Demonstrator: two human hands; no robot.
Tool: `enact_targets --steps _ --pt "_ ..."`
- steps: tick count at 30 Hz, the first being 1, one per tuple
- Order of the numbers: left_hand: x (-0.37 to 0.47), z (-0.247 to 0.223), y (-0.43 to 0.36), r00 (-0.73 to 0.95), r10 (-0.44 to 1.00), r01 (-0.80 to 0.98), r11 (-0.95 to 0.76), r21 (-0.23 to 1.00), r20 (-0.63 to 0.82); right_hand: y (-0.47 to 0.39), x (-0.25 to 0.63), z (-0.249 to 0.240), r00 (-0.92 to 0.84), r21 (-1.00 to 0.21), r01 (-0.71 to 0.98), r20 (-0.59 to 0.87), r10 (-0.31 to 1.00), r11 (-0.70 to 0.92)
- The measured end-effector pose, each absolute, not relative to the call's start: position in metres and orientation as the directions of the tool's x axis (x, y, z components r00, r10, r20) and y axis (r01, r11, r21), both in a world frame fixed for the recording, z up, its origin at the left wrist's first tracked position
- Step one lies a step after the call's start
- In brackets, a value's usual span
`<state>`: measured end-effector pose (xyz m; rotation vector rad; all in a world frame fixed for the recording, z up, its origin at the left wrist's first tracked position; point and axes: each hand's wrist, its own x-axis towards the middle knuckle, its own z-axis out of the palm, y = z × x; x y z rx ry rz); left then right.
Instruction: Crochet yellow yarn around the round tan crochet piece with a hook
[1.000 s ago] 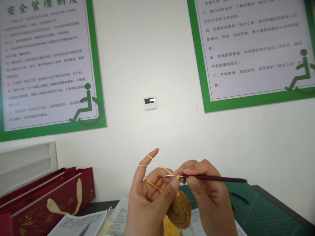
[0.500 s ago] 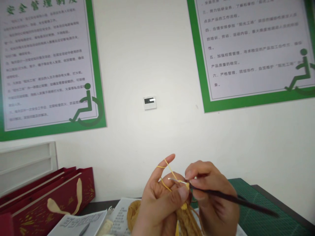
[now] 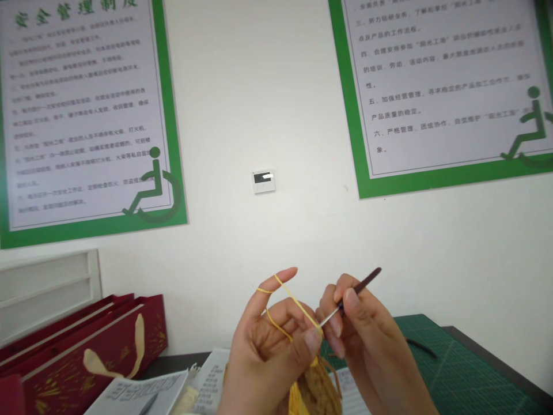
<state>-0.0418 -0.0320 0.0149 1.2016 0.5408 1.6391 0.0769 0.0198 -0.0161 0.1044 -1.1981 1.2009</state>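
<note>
My left hand (image 3: 272, 346) pinches a small piece of yellow crochet work (image 3: 318, 333) between thumb and fingers. Yellow yarn (image 3: 296, 301) wraps round its raised index finger and runs taut down to the piece. My right hand (image 3: 363, 328) grips a crochet hook (image 3: 363, 282) by its dark handle, which points up and to the right. The hook's metal shaft slants down to the stitches at my left thumb tip; its very tip is hidden there. Below the hands hangs a brown and yellow yarn bundle (image 3: 317, 386), partly covered by my left hand.
A green cutting mat (image 3: 466, 363) lies on the right of the dark table, with a thin black strip (image 3: 421, 347) on it. Printed papers (image 3: 142, 392) with a pen are at the left. Dark red gift bags (image 3: 108, 351) stand further left. Behind is a white wall (image 3: 268, 248) with framed posters.
My right hand has turned the hook: its handle pointed down to the right and now points up. The hook tip has come down to the stitches. My left hand has shifted slightly left.
</note>
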Motion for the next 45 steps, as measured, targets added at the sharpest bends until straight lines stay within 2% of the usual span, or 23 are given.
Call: enact_targets --steps 2,4,6,12,23,32,39,45 --pt "-0.039 0.013 -0.032 -0.091 0.878 -0.407 -0.463 0.788 0.469 0.023 0.077 -0.017 -0.078 -0.493 -0.657 0.796 0.600 0.570" --pt "-0.038 0.012 -0.032 -0.135 0.877 -0.392 -0.474 0.789 0.460 0.025 0.077 -0.019 -0.020 -0.433 -0.532 0.866 0.501 0.727" --pt "-0.037 0.012 -0.032 -0.145 0.882 -0.396 -0.467 0.791 0.449 0.027 0.078 -0.021 0.015 -0.383 -0.458 0.899 0.437 0.802" --pt "-0.039 0.013 -0.032 -0.092 0.895 -0.413 -0.433 0.801 0.436 0.029 0.080 -0.024 0.094 -0.404 -0.485 0.858 0.506 0.776" --pt "-0.043 0.013 -0.027 -0.104 0.904 -0.405 -0.420 0.812 0.415 0.033 0.089 -0.017 0.037 -0.423 -0.555 0.848 0.529 0.716" --pt "-0.045 0.011 -0.025 -0.060 0.915 -0.385 -0.390 0.837 0.399 0.036 0.102 -0.013 -0.006 -0.353 -0.510 0.914 0.407 0.784" --pt "-0.046 0.010 -0.024 -0.058 0.927 -0.384 -0.364 0.848 0.372 0.035 0.107 -0.015 -0.038 -0.371 -0.512 0.911 0.411 0.775" --pt "-0.046 0.010 -0.022 -0.068 0.924 -0.381 -0.372 0.846 0.376 0.034 0.110 -0.016 -0.015 -0.294 -0.395 0.949 0.314 0.870"
